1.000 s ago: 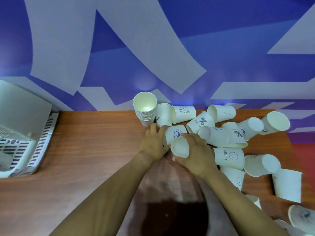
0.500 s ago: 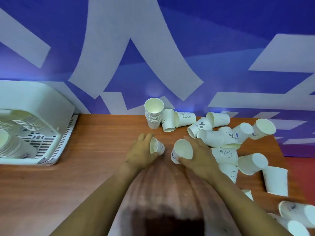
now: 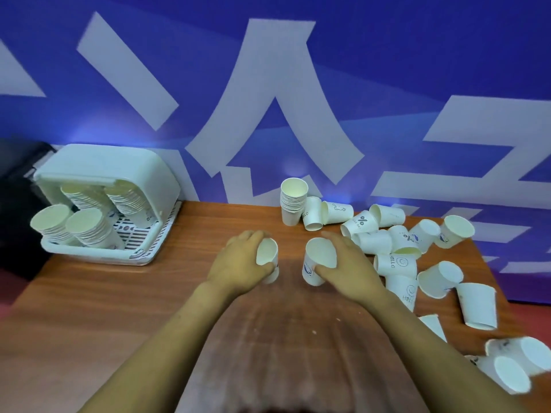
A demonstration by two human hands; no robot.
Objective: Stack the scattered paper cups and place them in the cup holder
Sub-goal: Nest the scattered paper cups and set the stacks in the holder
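My left hand (image 3: 238, 268) grips a white paper cup (image 3: 267, 255), its mouth turned right. My right hand (image 3: 347, 266) grips a second paper cup (image 3: 319, 259) with a blue mark, mouth up and towards me. The two cups are a hand's width apart over the wooden table (image 3: 119, 308). An upright stack of cups (image 3: 293, 201) stands at the table's back edge. Several loose cups (image 3: 396, 263) lie tumbled to the right. The white cup holder (image 3: 98, 257) at the left holds several stacks of cups (image 3: 89, 231).
A blue wall with white shapes (image 3: 268, 99) rises right behind the table. More loose cups (image 3: 512, 368) lie at the table's right front corner, near its edge. A dark object (image 3: 18, 204) sits left of the cup holder.
Both hands have drawn back from the pile, each with a cup, and moved apart. The view has swung left and up, so the cup holder is now fully in sight.
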